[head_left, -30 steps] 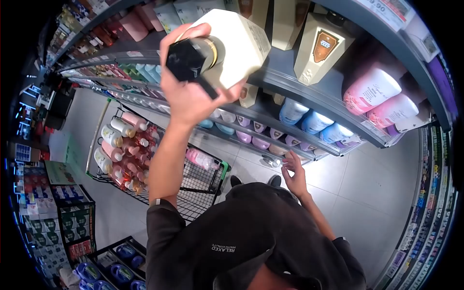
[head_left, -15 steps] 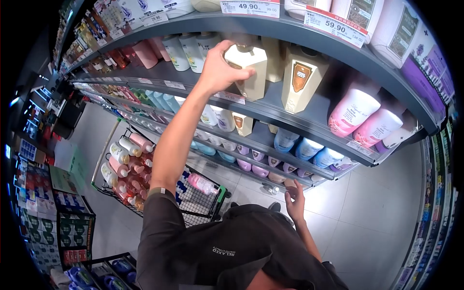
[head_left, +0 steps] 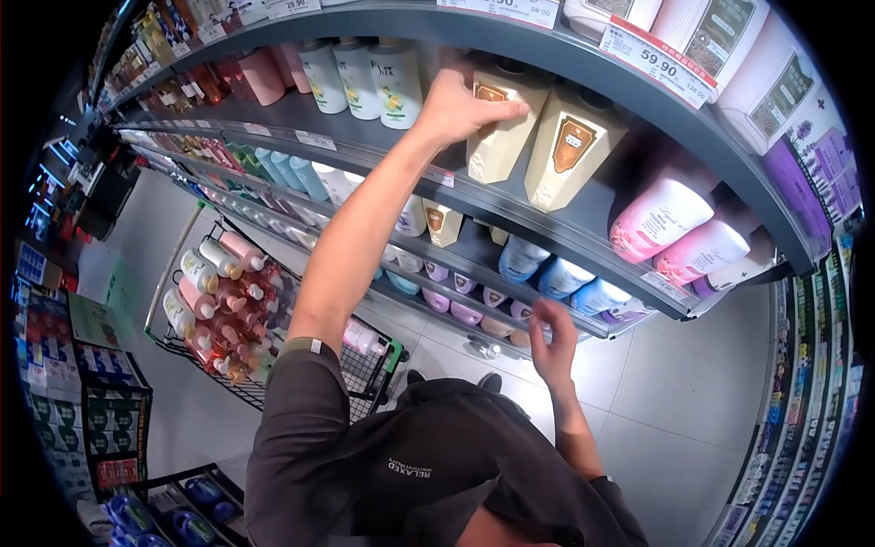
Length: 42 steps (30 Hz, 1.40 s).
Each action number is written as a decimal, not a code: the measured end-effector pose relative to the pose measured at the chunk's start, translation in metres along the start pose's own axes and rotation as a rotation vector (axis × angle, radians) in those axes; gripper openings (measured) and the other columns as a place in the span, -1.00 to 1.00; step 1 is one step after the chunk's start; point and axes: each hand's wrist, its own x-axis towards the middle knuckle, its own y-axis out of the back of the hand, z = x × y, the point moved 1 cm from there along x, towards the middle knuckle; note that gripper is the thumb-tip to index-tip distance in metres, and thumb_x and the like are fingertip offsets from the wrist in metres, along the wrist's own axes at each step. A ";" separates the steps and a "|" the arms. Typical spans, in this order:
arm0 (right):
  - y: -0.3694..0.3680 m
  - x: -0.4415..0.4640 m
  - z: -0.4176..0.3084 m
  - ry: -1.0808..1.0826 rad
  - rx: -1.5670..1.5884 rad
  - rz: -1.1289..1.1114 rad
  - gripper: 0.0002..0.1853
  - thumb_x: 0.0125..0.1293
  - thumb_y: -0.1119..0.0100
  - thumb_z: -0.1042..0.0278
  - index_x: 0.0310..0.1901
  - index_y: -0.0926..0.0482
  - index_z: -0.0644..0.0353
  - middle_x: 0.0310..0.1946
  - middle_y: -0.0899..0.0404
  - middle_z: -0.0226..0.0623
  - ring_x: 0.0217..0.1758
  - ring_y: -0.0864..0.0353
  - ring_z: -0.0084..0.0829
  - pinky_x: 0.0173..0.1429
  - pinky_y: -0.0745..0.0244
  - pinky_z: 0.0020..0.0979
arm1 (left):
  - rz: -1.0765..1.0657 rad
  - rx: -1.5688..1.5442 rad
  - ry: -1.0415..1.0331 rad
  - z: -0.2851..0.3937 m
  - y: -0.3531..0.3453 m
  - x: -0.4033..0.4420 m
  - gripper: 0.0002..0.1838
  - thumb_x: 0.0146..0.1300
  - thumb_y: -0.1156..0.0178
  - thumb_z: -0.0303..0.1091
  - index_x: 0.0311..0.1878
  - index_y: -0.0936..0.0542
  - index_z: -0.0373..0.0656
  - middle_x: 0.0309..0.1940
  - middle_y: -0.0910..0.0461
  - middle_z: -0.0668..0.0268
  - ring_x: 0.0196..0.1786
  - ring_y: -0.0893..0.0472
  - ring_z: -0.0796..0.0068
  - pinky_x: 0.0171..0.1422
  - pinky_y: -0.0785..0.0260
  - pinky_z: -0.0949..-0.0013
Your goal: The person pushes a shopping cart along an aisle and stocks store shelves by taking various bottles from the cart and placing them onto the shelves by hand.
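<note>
My left hand (head_left: 456,109) reaches up to the shelf and grips a cream faceted bottle (head_left: 501,150) with a gold-brown label. The thumb lies across its front; the other fingers go behind its left side, partly hidden. A matching cream bottle (head_left: 572,150) stands just to the right. White bottles with green-yellow print (head_left: 398,87) are left of the hand. My right hand (head_left: 554,342) hangs in the air before the lower shelves, fingers loosely bent and apart, holding nothing.
Pink-and-white bottles (head_left: 661,219) stand farther right on that shelf, under an overhanging shelf edge (head_left: 392,20). Lower shelves hold blue bottles (head_left: 522,259) and purple ones. A shopping cart (head_left: 155,319) with several pump bottles (head_left: 202,271) is at the left.
My left hand has shifted the cream bottle right, close to its match, and turned its label outward. My right hand has risen. The view has shifted slightly.
</note>
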 end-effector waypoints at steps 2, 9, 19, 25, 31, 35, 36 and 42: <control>0.009 0.052 -0.033 0.260 -0.150 0.163 -0.54 0.25 -0.34 0.65 0.21 -0.56 0.33 0.18 -0.55 -0.02 0.10 -0.65 -0.26 0.18 -0.57 -0.37 | 0.075 0.129 -0.058 -0.022 -0.001 0.003 -0.36 0.05 -0.64 -0.35 0.15 -0.53 -0.31 -0.19 -0.72 0.26 -0.33 -0.67 0.60 -0.35 -0.57 0.45; 0.004 0.193 -0.078 0.093 -0.371 0.276 0.25 -0.05 -0.71 0.20 0.51 0.01 0.49 0.35 -0.36 0.24 0.32 -0.53 0.05 0.37 -0.46 -0.14 | 0.114 0.406 0.074 -0.057 -0.012 -0.046 -0.01 -0.10 -0.69 -0.19 0.34 -0.34 -0.38 0.17 -0.63 -0.02 0.16 -0.69 0.18 0.25 -0.54 0.21; -0.028 0.208 -0.077 -0.056 -0.398 0.458 0.01 -0.07 -0.61 0.12 0.36 -0.22 0.32 0.13 -0.59 0.14 0.19 -0.64 0.07 0.30 -0.51 -0.09 | 0.273 0.529 0.085 -0.068 -0.031 -0.054 -0.13 -0.11 -0.65 -0.05 0.14 -0.41 -0.36 0.05 -0.63 -0.16 0.14 -0.64 -0.18 0.25 -0.50 0.04; -0.030 0.206 -0.069 -0.006 -0.376 0.467 0.03 -0.03 -0.60 0.10 0.37 -0.18 0.36 0.15 -0.56 0.20 0.22 -0.62 0.07 0.34 -0.47 -0.11 | 0.204 0.578 0.104 -0.071 -0.028 -0.053 -0.02 -0.07 -0.55 0.05 0.29 -0.35 -0.42 0.05 -0.65 -0.21 0.13 -0.67 -0.17 0.25 -0.53 0.05; -0.033 0.202 -0.068 0.051 -0.352 0.425 0.12 -0.02 -0.63 0.14 0.45 -0.09 0.43 0.25 -0.44 0.24 0.33 -0.48 0.13 0.44 -0.36 -0.10 | 0.137 0.574 0.083 -0.084 -0.023 -0.047 -0.01 -0.09 -0.54 0.07 0.29 -0.38 -0.42 -0.03 -0.68 -0.22 0.09 -0.69 -0.18 0.20 -0.56 0.02; -0.040 0.145 -0.068 0.390 -0.565 0.620 -0.20 0.26 -0.47 0.32 0.40 -0.23 0.48 0.34 -0.38 0.15 0.26 -0.50 -0.14 0.36 -0.39 -0.23 | 0.306 0.668 -0.151 -0.083 -0.012 -0.065 0.07 -0.03 -0.56 0.18 0.39 -0.35 -0.38 0.12 -0.62 -0.21 0.14 -0.65 -0.21 0.24 -0.54 0.00; -0.042 0.115 -0.059 0.406 -0.507 0.497 -0.29 0.28 -0.42 0.38 0.37 -0.28 0.46 0.31 -0.40 0.11 0.22 -0.50 -0.16 0.32 -0.38 -0.27 | 0.372 0.661 -0.230 -0.069 0.003 -0.079 -0.03 0.02 -0.56 0.12 0.37 -0.42 -0.31 0.08 -0.66 -0.11 0.09 -0.69 -0.08 0.21 -0.56 0.08; -0.132 0.095 0.004 0.422 -0.700 -0.148 -0.51 0.25 -0.36 0.42 0.20 -0.51 0.33 0.05 -0.58 0.01 0.12 -0.56 0.05 0.33 -0.39 -0.04 | 0.469 0.244 -0.121 -0.059 0.099 -0.236 -0.61 0.28 -0.43 -0.37 0.16 -0.67 -0.21 -0.20 -0.75 0.32 -0.11 -0.69 0.58 0.09 -0.54 0.46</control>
